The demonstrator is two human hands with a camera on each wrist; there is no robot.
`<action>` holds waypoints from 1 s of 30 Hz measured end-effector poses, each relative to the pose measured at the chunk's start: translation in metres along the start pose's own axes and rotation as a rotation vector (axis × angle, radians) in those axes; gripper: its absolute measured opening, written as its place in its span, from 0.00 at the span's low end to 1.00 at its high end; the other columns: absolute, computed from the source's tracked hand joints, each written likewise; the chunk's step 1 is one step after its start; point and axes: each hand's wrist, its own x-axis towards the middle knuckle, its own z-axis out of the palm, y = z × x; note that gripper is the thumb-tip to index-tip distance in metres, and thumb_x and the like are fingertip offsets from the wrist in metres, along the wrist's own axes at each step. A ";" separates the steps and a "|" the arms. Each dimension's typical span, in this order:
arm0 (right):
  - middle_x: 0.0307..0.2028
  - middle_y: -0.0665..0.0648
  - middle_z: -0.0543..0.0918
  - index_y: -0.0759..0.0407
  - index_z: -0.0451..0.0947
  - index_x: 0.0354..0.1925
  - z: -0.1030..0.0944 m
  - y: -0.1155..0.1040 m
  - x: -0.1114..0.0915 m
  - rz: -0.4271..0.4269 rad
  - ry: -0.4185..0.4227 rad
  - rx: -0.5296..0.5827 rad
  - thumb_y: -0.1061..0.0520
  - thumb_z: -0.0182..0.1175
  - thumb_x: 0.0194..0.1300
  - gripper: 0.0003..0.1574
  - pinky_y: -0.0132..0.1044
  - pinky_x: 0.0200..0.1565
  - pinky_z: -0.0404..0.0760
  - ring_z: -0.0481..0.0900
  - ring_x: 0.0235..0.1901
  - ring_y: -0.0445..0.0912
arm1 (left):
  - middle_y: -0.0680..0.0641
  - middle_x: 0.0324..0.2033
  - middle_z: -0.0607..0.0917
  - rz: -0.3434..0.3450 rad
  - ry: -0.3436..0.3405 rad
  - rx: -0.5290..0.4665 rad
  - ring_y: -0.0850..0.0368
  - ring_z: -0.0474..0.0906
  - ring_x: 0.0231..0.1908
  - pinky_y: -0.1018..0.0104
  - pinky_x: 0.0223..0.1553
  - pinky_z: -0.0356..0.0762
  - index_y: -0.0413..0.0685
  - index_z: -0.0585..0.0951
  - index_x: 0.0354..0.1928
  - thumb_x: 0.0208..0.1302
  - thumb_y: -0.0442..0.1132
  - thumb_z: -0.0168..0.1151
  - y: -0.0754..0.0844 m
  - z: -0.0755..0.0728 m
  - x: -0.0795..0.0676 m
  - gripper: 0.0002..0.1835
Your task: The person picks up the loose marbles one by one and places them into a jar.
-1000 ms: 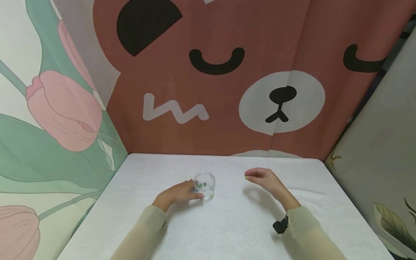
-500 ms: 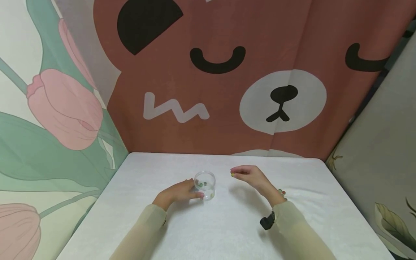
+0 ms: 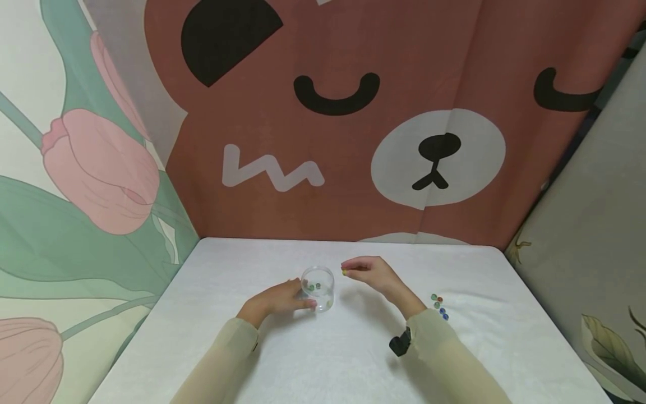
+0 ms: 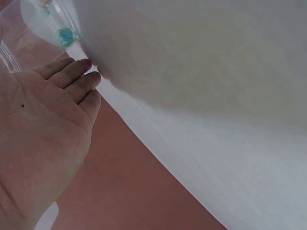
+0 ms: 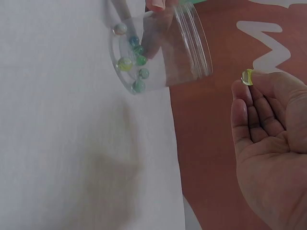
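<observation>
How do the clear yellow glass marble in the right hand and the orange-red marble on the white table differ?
The clear yellow glass marble is pinched in the right hand, above the white table; the orange-red marble lies on it, beside a green marble. The yellow one is pale, the red one darker. Both are outside the transparent cylindrical jar.
</observation>
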 end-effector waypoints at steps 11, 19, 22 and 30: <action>0.47 0.51 0.88 0.52 0.88 0.48 0.021 -0.009 0.004 -0.056 -0.008 -0.023 0.56 0.70 0.66 0.12 0.43 0.54 0.84 0.84 0.48 0.45 | 0.45 0.74 0.68 0.025 -0.009 -0.036 0.44 0.60 0.74 0.39 0.75 0.53 0.50 0.61 0.78 0.64 0.68 0.62 0.000 0.000 0.000 0.48; 0.44 0.52 0.89 0.57 0.87 0.49 0.033 -0.010 0.007 -0.146 -0.039 -0.045 0.56 0.69 0.67 0.13 0.38 0.48 0.84 0.84 0.44 0.43 | 0.45 0.73 0.68 0.036 0.001 -0.044 0.45 0.62 0.73 0.39 0.73 0.57 0.51 0.61 0.78 0.64 0.67 0.62 -0.001 0.000 0.000 0.47; 0.43 0.51 0.89 0.56 0.87 0.48 0.036 -0.012 0.007 -0.154 -0.043 -0.056 0.56 0.69 0.67 0.12 0.38 0.48 0.84 0.84 0.43 0.42 | 0.45 0.73 0.69 0.033 0.003 -0.045 0.44 0.63 0.73 0.38 0.72 0.59 0.52 0.62 0.78 0.64 0.67 0.62 -0.002 0.001 0.000 0.47; 0.43 0.51 0.89 0.56 0.87 0.47 0.039 -0.013 0.009 -0.167 -0.040 -0.067 0.58 0.69 0.66 0.11 0.39 0.49 0.85 0.85 0.44 0.43 | 0.45 0.73 0.69 0.054 -0.002 -0.056 0.46 0.60 0.75 0.42 0.76 0.48 0.51 0.62 0.78 0.66 0.67 0.61 -0.004 0.001 0.001 0.46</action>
